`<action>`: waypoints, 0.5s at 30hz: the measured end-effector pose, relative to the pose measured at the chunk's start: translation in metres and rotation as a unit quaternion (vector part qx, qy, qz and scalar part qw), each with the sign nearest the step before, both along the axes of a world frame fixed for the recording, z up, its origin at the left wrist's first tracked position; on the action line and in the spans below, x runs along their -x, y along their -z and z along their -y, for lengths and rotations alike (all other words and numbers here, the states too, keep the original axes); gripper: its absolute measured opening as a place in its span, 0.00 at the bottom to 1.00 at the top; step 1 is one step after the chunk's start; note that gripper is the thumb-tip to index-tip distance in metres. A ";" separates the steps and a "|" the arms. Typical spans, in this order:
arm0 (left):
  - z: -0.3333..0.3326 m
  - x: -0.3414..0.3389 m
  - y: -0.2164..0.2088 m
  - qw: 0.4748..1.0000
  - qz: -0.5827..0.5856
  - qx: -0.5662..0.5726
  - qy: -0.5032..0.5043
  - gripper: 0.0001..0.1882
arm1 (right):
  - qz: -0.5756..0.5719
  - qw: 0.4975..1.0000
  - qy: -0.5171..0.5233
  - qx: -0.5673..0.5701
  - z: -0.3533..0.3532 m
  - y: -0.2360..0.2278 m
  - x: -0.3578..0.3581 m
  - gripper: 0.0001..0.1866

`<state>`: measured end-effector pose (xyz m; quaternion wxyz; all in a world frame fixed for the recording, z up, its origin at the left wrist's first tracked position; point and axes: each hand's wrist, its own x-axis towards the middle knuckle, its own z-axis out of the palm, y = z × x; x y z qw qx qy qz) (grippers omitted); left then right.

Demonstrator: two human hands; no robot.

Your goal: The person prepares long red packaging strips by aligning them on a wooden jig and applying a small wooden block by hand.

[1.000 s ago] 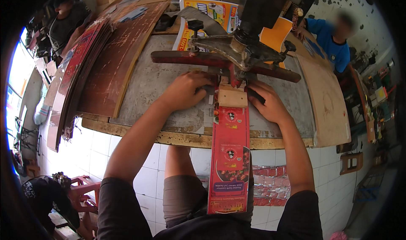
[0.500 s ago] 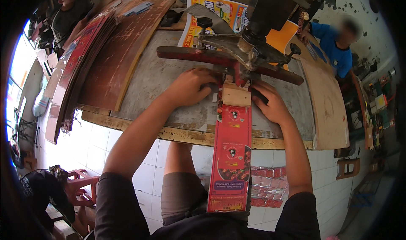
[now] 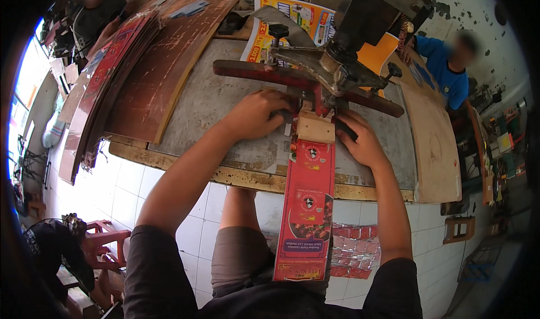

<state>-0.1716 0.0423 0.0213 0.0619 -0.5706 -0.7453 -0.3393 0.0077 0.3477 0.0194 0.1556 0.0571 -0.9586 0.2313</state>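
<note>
A long red printed strip (image 3: 310, 175) lies on the worn grey worktop, its near end hanging over the table edge above my lap. On its far part sits a small wooden block (image 3: 315, 129) below the red arms of a metal press (image 3: 323, 83). My left hand (image 3: 260, 114) rests flat-wristed at the strip's left edge, fingers bent and reaching under the press arm. On the opposite edge, my right hand (image 3: 360, 136) grips with thumb and fingers curved around the side. The press partly hides the fingertips of both hands.
Large brown and red sheets (image 3: 169, 66) are stacked at the left. Printed yellow posters (image 3: 292, 24) lie behind the press. A tan board (image 3: 433, 145) borders the right side. A person in blue (image 3: 444, 66) works at the far right; a red stool (image 3: 104, 240) stands lower left.
The whole view has shifted slightly. My hands, the strip and the press keep nearly the same positions relative to each other.
</note>
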 end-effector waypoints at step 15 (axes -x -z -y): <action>-0.002 0.004 0.006 1.000 -0.001 0.003 -0.002 0.17 | 0.008 1.000 -0.008 -0.003 0.003 -0.004 0.000 0.25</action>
